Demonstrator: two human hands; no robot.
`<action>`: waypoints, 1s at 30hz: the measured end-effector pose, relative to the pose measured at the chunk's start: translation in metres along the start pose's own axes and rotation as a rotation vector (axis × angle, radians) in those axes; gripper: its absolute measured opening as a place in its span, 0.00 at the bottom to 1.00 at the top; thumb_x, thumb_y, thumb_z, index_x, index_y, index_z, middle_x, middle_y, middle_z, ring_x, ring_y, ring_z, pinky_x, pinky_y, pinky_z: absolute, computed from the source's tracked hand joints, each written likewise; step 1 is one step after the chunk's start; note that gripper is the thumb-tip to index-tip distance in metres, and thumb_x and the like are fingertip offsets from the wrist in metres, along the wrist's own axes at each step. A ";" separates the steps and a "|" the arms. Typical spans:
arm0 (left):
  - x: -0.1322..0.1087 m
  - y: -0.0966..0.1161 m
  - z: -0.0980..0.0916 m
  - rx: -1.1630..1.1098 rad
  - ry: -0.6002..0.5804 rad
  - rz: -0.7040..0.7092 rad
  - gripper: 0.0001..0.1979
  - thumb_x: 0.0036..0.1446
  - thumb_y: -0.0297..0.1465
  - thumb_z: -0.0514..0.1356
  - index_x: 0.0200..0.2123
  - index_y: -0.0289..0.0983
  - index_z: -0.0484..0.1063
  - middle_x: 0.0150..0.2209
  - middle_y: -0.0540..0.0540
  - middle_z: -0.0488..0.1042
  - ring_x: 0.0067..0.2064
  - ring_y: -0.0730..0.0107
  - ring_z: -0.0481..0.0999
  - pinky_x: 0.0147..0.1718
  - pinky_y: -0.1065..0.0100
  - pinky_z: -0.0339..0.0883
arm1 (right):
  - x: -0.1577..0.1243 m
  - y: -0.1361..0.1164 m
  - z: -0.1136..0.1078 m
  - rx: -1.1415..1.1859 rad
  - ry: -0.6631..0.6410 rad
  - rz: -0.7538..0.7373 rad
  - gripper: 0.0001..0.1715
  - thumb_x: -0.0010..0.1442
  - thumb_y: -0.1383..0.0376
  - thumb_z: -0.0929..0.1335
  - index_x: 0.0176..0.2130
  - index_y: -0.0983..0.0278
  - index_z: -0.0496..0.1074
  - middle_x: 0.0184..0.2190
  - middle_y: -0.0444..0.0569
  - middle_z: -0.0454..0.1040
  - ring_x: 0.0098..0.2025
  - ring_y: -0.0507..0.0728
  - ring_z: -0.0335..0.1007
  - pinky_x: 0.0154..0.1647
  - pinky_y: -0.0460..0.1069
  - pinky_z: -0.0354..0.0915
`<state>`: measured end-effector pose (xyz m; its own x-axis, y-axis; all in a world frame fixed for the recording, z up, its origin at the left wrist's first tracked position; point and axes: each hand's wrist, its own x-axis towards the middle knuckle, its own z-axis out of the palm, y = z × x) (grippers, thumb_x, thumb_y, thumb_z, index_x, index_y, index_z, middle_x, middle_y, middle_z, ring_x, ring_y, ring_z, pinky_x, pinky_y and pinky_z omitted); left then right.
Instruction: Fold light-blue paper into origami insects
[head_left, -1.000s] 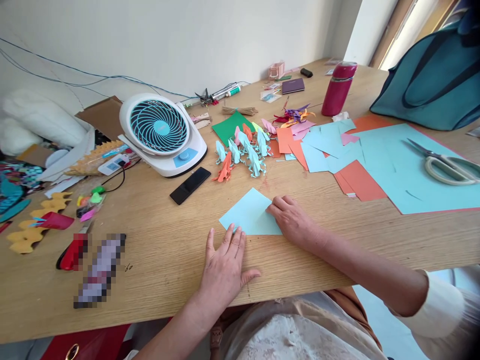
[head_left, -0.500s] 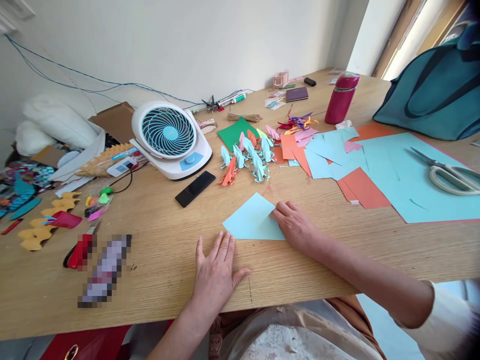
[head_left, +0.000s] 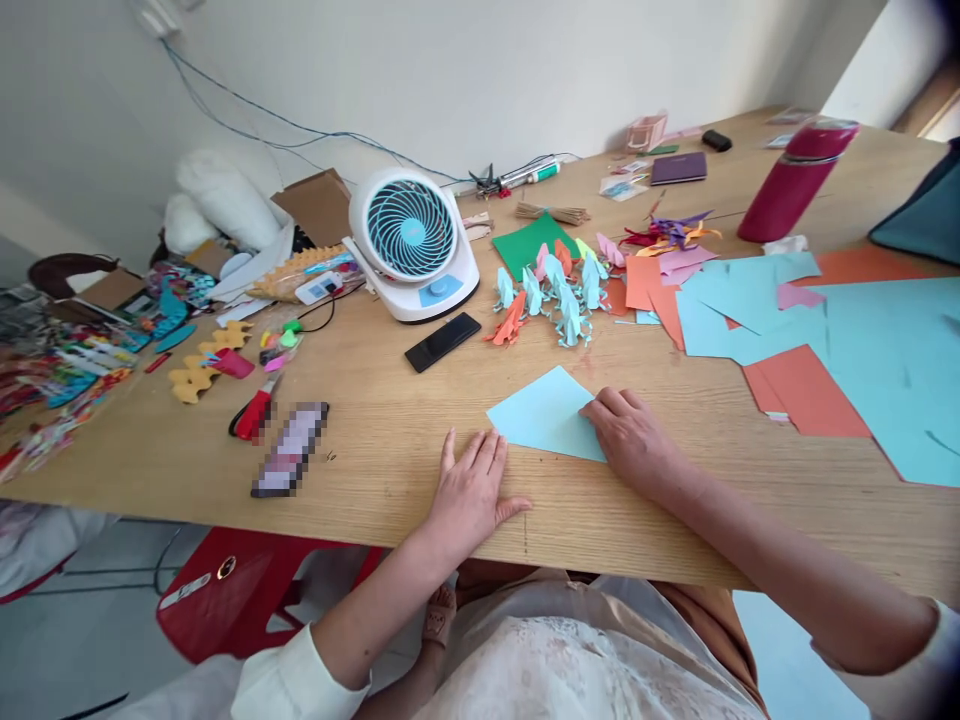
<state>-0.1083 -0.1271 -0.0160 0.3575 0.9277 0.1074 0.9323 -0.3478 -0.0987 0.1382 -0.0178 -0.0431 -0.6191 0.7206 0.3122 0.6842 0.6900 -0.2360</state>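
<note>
A light blue paper square lies near the front edge of the wooden table. My right hand rests on the square's right part with fingers bent and pressing on the paper. My left hand lies flat on the table just left of the square, fingers stretched out and holding nothing. A cluster of small folded paper figures in blue, orange and pink stands farther back.
A white desk fan and a black phone sit behind the hands. Loose blue and orange sheets cover the right side. A red bottle, red-handled scissors, yellow cutouts and craft clutter lie around. A red stool stands below.
The view has swung left and down, showing more of the table's left end and the floor. Both hands stay where they were at the paper square.
</note>
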 end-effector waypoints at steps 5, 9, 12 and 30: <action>0.003 0.002 -0.004 -0.006 -0.007 -0.011 0.40 0.59 0.57 0.50 0.60 0.29 0.65 0.60 0.30 0.68 0.62 0.48 0.66 0.64 0.39 0.43 | 0.000 0.001 -0.001 -0.006 0.013 -0.020 0.12 0.64 0.75 0.59 0.38 0.67 0.70 0.36 0.56 0.66 0.38 0.62 0.59 0.41 0.54 0.58; 0.012 0.001 -0.016 -0.017 -0.026 -0.016 0.35 0.60 0.55 0.50 0.54 0.30 0.70 0.54 0.32 0.73 0.55 0.50 0.71 0.64 0.38 0.44 | 0.000 0.001 0.001 -0.005 0.034 -0.030 0.12 0.63 0.76 0.59 0.38 0.65 0.69 0.35 0.55 0.66 0.37 0.62 0.59 0.40 0.54 0.57; 0.026 0.004 -0.030 -0.016 -0.005 -0.053 0.31 0.63 0.53 0.49 0.49 0.32 0.72 0.48 0.36 0.76 0.50 0.53 0.74 0.62 0.40 0.48 | 0.000 0.001 0.002 -0.007 0.031 -0.035 0.12 0.63 0.75 0.59 0.37 0.65 0.69 0.35 0.55 0.66 0.37 0.62 0.59 0.39 0.54 0.56; 0.127 0.015 0.024 -0.451 0.163 0.304 0.08 0.64 0.33 0.54 0.43 0.34 0.67 0.44 0.41 0.72 0.47 0.60 0.70 0.48 0.60 0.65 | 0.000 0.004 0.004 0.054 0.079 -0.070 0.11 0.63 0.74 0.60 0.40 0.65 0.70 0.34 0.54 0.68 0.38 0.62 0.62 0.40 0.55 0.60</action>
<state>-0.0506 -0.0111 -0.0279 0.5842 0.7561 0.2950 0.7040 -0.6530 0.2794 0.1398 -0.0150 -0.0479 -0.6307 0.6644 0.4010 0.6175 0.7426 -0.2592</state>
